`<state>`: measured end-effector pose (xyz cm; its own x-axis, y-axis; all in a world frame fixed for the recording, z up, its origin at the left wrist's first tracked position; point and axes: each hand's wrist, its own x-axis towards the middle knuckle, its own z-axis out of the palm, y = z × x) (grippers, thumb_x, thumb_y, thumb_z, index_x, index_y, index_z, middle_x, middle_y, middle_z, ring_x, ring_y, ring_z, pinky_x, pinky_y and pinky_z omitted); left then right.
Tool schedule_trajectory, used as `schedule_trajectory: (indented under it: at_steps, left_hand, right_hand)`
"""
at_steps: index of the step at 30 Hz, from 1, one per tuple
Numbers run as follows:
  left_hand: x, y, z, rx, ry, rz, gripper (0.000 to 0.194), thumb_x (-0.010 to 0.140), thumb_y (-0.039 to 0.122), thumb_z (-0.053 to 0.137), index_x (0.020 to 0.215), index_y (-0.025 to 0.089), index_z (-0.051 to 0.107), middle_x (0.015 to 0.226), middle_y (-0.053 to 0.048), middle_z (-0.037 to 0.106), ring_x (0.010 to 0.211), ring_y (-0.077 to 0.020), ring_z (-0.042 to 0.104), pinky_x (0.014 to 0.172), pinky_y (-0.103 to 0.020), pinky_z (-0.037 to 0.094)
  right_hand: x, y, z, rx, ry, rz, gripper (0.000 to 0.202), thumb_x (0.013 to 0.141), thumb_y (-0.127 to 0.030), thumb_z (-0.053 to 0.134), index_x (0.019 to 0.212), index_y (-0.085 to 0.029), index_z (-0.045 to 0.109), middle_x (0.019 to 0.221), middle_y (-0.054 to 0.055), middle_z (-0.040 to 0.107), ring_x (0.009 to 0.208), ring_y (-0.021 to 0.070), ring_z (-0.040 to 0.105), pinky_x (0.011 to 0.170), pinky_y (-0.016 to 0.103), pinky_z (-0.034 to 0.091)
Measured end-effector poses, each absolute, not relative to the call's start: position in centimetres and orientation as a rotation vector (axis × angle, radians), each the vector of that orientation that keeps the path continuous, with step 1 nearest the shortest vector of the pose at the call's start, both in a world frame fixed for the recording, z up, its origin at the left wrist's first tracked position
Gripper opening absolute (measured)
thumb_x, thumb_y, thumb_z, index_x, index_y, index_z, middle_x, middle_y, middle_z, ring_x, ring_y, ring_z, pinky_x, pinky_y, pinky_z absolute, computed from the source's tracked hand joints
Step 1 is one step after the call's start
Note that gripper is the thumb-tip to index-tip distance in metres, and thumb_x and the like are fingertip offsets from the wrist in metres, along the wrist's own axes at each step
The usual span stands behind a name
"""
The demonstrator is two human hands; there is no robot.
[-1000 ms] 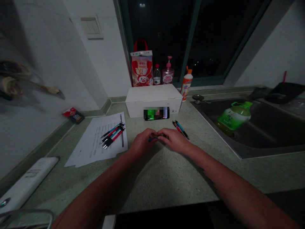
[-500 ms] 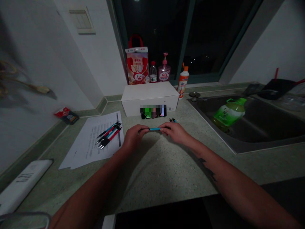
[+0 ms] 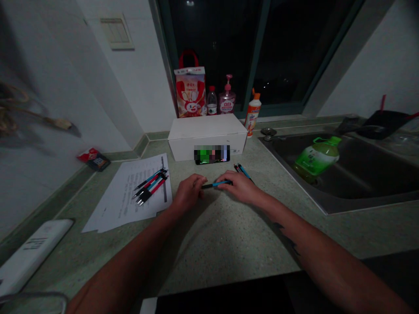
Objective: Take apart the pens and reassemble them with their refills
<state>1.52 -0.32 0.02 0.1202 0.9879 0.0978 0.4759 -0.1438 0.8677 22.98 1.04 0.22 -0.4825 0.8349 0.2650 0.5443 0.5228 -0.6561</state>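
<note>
Between my two hands, over the middle of the counter, is a blue and black pen (image 3: 216, 184). My left hand (image 3: 190, 192) pinches its dark end, and my right hand (image 3: 237, 186) has its fingers closed on the blue end. Just behind my right hand, a few more pens (image 3: 242, 169) lie on the counter, partly covered by that hand. Off to the left, a bunch of several blue, red and black pens (image 3: 151, 185) rests on printed sheets of paper (image 3: 114, 196).
A phone (image 3: 212, 155) leans against a white box (image 3: 206, 131). Bottles and a red bag (image 3: 190, 93) stand behind. On the right is a sink (image 3: 314, 198) with a green bottle (image 3: 317, 156). A white power strip (image 3: 36, 248) lies at the left.
The pen has tilted and shifted slightly, with more of its dark end showing. My right hand has moved a little lower, uncovering more of the pens behind it.
</note>
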Motion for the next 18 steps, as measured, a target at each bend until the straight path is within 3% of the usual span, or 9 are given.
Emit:
schedule_trajectory:
  at_steps: [5, 7, 9, 14, 16, 18]
  left_hand:
    - [1.4, -0.22, -0.19, 1.798, 1.328, 1.019, 0.023, 0.076, 0.035, 0.069, 0.093, 0.019, 0.066, 0.087, -0.003, 0.073, 0.082, -0.0185, 0.067, 0.075, -0.029, 0.05]
    - [1.33, -0.26, -0.12, 1.84, 1.395, 0.947, 0.02, 0.083, 0.038, 0.062, 0.081, 0.019, 0.067, 0.076, -0.002, 0.071, 0.074, -0.018, 0.065, 0.072, -0.029, 0.049]
    - [1.33, -0.34, 0.0, 1.859, 1.456, 0.883, 0.034, 0.09, 0.042, 0.052, 0.069, 0.019, 0.065, 0.067, -0.002, 0.068, 0.068, -0.0176, 0.062, 0.069, -0.03, 0.048]
    - [1.59, -0.48, 0.15, 1.84, 1.398, 0.989, 0.018, 0.08, 0.032, 0.068, 0.092, 0.019, 0.067, 0.088, -0.002, 0.073, 0.081, -0.0178, 0.066, 0.074, -0.028, 0.049]
    - [1.6, -0.47, 0.09, 1.854, 1.426, 0.927, 0.015, 0.084, 0.033, 0.063, 0.086, 0.019, 0.068, 0.079, -0.001, 0.071, 0.075, -0.017, 0.064, 0.07, -0.028, 0.047]
    - [1.51, -0.41, -0.07, 1.884, 1.48, 0.834, 0.031, 0.091, 0.039, 0.054, 0.071, 0.019, 0.065, 0.066, -0.001, 0.066, 0.065, -0.0164, 0.06, 0.064, -0.028, 0.045]
  right_hand:
    - [23.19, 1.0, 0.28, -1.166, -2.139, 0.694, 0.011, 0.09, -0.023, 0.064, 0.098, -0.021, 0.072, 0.096, 0.005, 0.073, 0.089, 0.0198, 0.066, 0.08, 0.032, 0.048]
    - [23.12, 0.87, 0.34, -1.171, -2.14, 0.69, 0.01, 0.09, -0.023, 0.065, 0.097, -0.022, 0.071, 0.095, 0.005, 0.073, 0.088, 0.0195, 0.066, 0.079, 0.032, 0.048]
    - [23.01, 0.72, 0.43, -1.184, -2.141, 0.676, 0.009, 0.09, -0.023, 0.065, 0.097, -0.022, 0.07, 0.095, 0.004, 0.073, 0.088, 0.0194, 0.065, 0.079, 0.032, 0.047]
    - [22.73, 0.55, 0.18, -1.242, -2.144, 0.626, 0.01, 0.086, -0.022, 0.067, 0.096, -0.021, 0.067, 0.09, 0.003, 0.073, 0.083, 0.0188, 0.065, 0.073, 0.03, 0.045]
    - [22.63, 0.52, -0.1, -1.283, -2.14, 0.623, 0.01, 0.085, -0.024, 0.068, 0.094, -0.021, 0.065, 0.087, 0.002, 0.072, 0.079, 0.0179, 0.064, 0.07, 0.028, 0.043]
    - [22.53, 0.44, -0.29, -1.302, -2.146, 0.632, 0.011, 0.085, -0.026, 0.069, 0.094, -0.022, 0.064, 0.085, 0.002, 0.071, 0.078, 0.0177, 0.064, 0.068, 0.027, 0.042]
